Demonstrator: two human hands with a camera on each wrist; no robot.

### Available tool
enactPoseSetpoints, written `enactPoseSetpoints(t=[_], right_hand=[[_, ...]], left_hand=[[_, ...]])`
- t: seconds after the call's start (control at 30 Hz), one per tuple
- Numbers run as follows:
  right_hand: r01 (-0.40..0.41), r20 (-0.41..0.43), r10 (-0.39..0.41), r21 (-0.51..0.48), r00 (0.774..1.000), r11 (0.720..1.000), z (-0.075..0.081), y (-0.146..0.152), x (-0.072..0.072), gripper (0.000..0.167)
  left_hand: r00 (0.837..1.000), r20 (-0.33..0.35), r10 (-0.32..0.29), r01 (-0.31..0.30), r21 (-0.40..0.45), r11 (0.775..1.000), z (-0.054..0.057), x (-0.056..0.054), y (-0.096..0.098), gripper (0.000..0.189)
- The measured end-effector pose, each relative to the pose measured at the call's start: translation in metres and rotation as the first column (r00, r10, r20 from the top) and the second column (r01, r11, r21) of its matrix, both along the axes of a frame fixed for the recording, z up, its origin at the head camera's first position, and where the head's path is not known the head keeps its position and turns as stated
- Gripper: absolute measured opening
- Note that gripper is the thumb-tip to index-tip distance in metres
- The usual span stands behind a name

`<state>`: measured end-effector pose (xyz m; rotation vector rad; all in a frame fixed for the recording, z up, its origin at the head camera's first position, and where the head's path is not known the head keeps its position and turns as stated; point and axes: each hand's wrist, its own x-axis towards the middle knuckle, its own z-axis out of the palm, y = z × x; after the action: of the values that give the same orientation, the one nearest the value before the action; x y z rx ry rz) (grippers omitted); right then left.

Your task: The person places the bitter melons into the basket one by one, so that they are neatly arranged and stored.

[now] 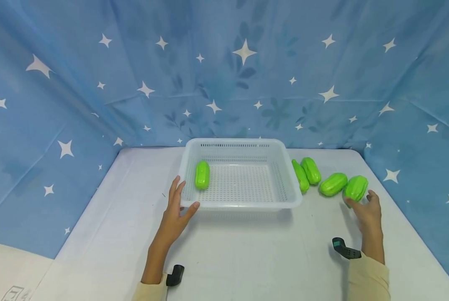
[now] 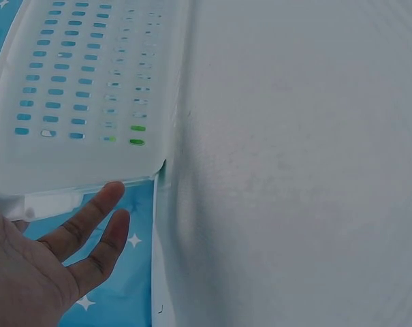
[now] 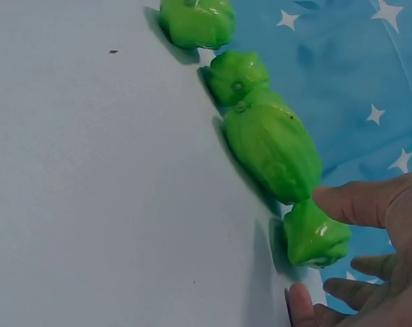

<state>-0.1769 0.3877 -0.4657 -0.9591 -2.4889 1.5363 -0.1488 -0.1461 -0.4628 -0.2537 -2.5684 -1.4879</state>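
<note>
Your left hand (image 1: 174, 217), fingers straight, resting against basket (image 1: 243, 204) corner; right hand (image 1: 367, 211), fingers loose, touching end gourd (image 1: 356, 187) near table (image 1: 247, 251) edge. Five gourds: one lying in basket, four outside.

White table (image 1: 247, 251) bears a basket (image 1: 243, 204) and four green gourds (image 1: 333, 184).

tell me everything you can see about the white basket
The white basket is a shallow rectangular tray of what looks like plastic, with rounded corners, a wide flat rim, slotted walls and a floor full of small holes. It sits upright on the white table, near the blue star-print backdrop. One green vegetable lies inside at its left end. The left hand rests open against its near left corner, thumb on the rim. More green vegetables lie on the table to its right; the nearest looks to be right against its wall.
</note>
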Motion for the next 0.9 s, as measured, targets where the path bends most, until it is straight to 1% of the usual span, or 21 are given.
enactPoseSetpoints(t=[0.13, 0.37, 0.53, 0.6, 0.8, 0.9], right_hand=[[0.014, 0.020, -0.014, 0.028, 1.000, 1.000, -0.001, -0.001, -0.005, 0.093], [0.012, -0.010, -0.011, 0.063, 1.000, 0.998, -0.003, -0.006, -0.014, 0.091], [0.060, -0.024, -0.058, 0.096, 0.998, 0.994, -0.005, -0.007, -0.020, 0.089], [0.080, -0.033, -0.078, 0.093, 0.996, 0.992, -0.006, -0.007, -0.021, 0.089], [0.148, -0.081, -0.144, 0.042, 0.986, 0.988, -0.010, -0.008, -0.025, 0.089], [0.160, -0.113, -0.155, 0.037, 0.982, 0.986, -0.015, -0.009, -0.027, 0.088]], left_hand=[[1.000, 0.005, 0.000, 0.000, 0.004, 1.000, -0.001, 0.000, 0.000, 0.079], [1.000, 0.008, -0.002, 0.002, 0.019, 1.000, -0.001, 0.001, 0.000, 0.079], [1.000, 0.016, -0.001, 0.001, 0.011, 1.000, 0.000, 0.000, 0.000, 0.079], [1.000, 0.019, -0.003, 0.002, 0.008, 1.000, 0.000, 0.000, 0.000, 0.079], [1.000, 0.012, -0.011, 0.011, 0.008, 1.000, 0.001, -0.001, 0.000, 0.077], [1.000, 0.013, -0.013, 0.013, 0.014, 1.000, 0.001, -0.001, 0.000, 0.077]])
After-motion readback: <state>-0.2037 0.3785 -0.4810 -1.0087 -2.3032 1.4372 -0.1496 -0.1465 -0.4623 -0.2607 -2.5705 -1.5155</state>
